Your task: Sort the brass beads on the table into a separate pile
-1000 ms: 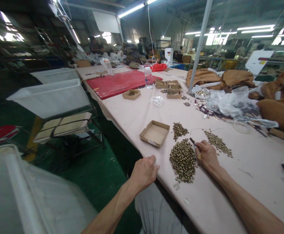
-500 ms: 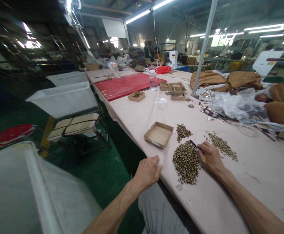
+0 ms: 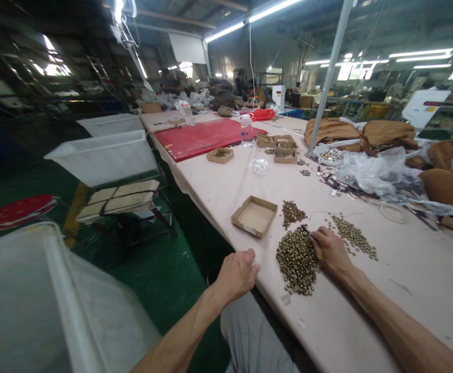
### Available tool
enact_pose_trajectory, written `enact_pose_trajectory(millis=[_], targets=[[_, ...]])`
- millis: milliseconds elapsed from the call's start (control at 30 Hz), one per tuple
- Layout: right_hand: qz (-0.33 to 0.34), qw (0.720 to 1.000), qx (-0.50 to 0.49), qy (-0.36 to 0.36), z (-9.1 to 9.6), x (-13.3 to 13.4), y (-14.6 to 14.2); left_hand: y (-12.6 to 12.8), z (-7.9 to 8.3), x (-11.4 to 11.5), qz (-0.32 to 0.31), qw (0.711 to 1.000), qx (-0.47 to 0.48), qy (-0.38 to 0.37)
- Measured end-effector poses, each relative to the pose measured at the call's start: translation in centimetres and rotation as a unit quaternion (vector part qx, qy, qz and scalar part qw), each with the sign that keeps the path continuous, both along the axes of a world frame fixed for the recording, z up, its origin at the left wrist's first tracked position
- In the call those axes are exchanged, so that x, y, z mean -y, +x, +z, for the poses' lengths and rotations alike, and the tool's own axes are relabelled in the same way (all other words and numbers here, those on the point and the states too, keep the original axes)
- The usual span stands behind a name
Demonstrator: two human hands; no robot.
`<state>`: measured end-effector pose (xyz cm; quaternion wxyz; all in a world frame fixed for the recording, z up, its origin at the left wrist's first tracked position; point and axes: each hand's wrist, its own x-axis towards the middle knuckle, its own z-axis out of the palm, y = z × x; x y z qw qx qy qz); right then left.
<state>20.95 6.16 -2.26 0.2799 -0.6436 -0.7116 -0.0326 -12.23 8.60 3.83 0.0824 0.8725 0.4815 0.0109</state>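
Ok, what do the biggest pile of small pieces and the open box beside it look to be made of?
Pile of small pieces: probably metal, possibly metal-coated plastic, with an aged-brass finish; it shows dark gold tones and bright glints.
Box: likely cardboard with a matt, bare finish; it is plain brown with thin upright walls.

Right hand [image 3: 330,251] closer to large stud pile [image 3: 297,263], dark stick [image 3: 306,230] farther across its edge — view swung left
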Motion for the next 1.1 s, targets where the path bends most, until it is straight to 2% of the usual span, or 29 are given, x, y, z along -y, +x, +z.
enact_pose_trajectory(millis=[200,400,700,1100], targets=[[-0.009,1.000,0.014,-0.022,0.3,-1.0,-0.4,0.0,0.3,0.1,0.005,1.000,-0.005,-0.002],[-0.043,0.999,0.003,-0.004,-0.3,-0.8,0.1,0.1,0.2,-0.1,0.010,1.000,-0.001,-0.009],[-0.004,1.000,-0.018,0.013,-1.0,0.4,0.6,0.0,-0.2,-0.3,0.009,1.000,0.004,-0.008],[-0.086,0.996,-0.010,-0.008,-0.6,-2.9,0.4,0.0,0.2,-0.3,0.002,1.000,0.011,-0.010]])
